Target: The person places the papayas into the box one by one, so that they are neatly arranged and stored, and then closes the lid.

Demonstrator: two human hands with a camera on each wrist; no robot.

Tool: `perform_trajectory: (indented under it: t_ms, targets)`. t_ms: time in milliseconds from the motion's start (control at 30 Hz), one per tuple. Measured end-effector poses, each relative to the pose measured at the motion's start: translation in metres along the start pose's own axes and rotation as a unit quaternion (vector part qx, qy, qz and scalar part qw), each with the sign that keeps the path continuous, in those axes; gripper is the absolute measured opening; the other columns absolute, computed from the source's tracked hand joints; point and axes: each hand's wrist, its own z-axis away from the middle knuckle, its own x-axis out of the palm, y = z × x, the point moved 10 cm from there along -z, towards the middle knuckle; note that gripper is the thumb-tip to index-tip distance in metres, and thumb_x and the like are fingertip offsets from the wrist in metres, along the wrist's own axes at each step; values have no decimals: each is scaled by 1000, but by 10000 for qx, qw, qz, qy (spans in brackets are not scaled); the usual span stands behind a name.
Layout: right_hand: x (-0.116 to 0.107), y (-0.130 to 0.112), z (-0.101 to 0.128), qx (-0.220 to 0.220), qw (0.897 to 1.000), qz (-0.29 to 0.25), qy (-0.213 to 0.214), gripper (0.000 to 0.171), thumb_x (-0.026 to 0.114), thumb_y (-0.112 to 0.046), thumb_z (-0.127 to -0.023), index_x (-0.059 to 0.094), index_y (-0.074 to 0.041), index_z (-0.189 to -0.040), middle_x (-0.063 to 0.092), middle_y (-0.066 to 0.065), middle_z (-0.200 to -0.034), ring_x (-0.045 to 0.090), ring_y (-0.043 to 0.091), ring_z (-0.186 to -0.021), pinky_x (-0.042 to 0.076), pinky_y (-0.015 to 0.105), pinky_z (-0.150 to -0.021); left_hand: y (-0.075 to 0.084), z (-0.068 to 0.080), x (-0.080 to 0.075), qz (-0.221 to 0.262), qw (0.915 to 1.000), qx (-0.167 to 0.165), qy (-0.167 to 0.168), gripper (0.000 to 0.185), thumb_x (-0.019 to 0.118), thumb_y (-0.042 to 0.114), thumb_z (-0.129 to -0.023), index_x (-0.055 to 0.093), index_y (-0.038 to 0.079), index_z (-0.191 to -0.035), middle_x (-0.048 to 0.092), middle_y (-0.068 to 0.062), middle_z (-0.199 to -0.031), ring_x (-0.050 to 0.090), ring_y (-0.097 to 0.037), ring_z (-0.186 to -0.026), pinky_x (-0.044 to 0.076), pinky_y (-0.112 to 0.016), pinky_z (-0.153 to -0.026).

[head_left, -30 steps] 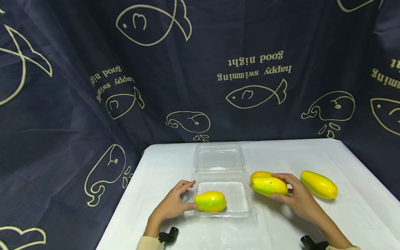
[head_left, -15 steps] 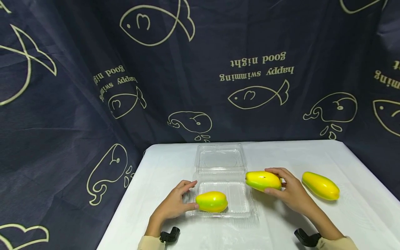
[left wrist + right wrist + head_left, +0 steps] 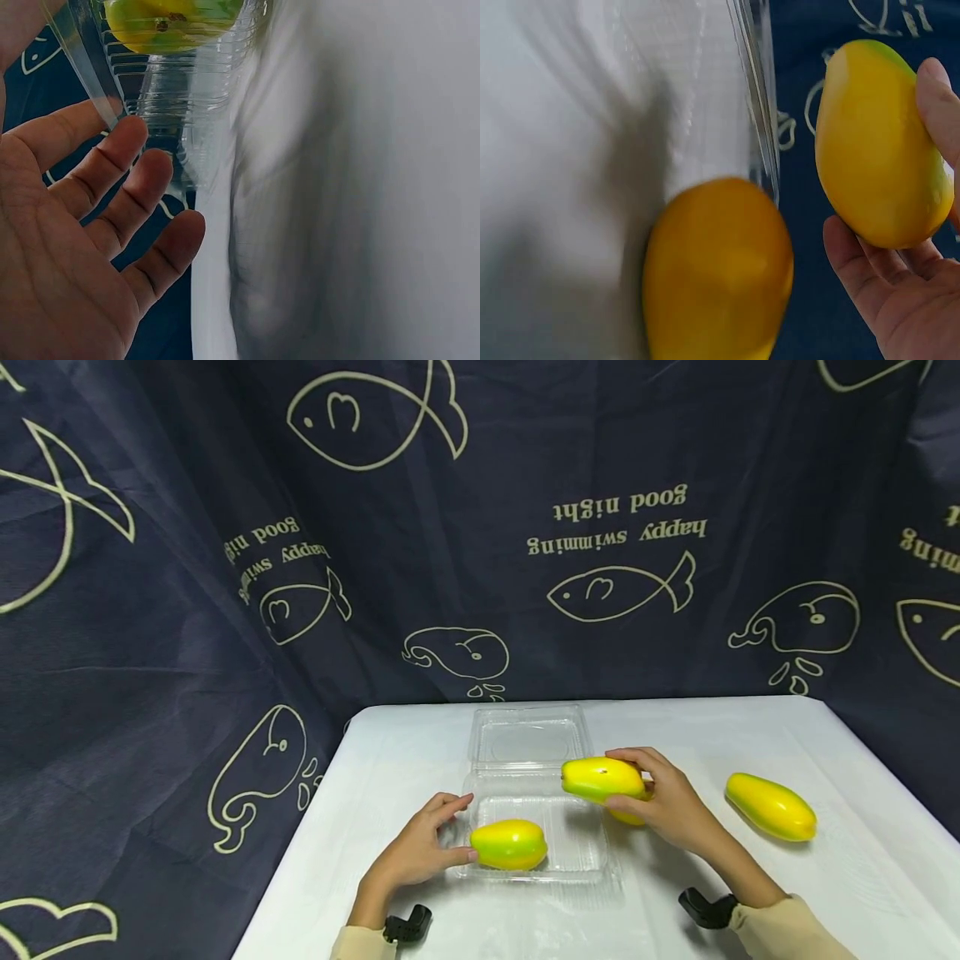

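My right hand (image 3: 663, 797) grips a yellow-green papaya (image 3: 600, 779) between thumb and fingers, held up over the right side of a clear plastic clamshell box (image 3: 573, 847). In the right wrist view, the fingers reach under this papaya (image 3: 874, 146). Another papaya (image 3: 510, 844) lies in the left part of the box. My left hand (image 3: 420, 843) rests at the box's left side, fingers loosely spread, with the thumb tip close to that papaya. A third papaya (image 3: 716, 274) lies just right of the box, mostly hidden below my right hand in the head view.
The box's lid (image 3: 531, 735) is folded back, away from me. One more papaya (image 3: 771, 807) lies farther right on the white-covered table (image 3: 847, 893). A dark curtain (image 3: 480, 527) with fish drawings stands behind and at the sides.
My right hand has lifted the papaya and carried it left, from beside the box to over its right side. The left hand has stayed in place.
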Motion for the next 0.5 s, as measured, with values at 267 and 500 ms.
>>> perform_trajectory:
  t_ms: [267, 500]
  targets:
    - [25, -11, -16, -31, 9995, -104, -280, 67, 88, -37, -74, 60, -17, -132, 59, 3, -127, 59, 14, -106, 57, 24, -82, 0, -1, -1, 15, 10000, 0, -28, 88, 79, 57, -79, 44, 25, -153, 52, 6, -139, 53, -15, -121, 48, -42, -101]
    - [43, -20, -20, -25, 9991, -148, -393, 67, 86, -38, -76, 59, -18, -134, 58, 4, -129, 60, 19, -109, 57, 26, -83, -1, 1, -2, -59, 10000, -24, -15, 88, 79, 58, -78, 44, 25, -153, 52, 5, -138, 53, -16, -120, 47, -39, -101]
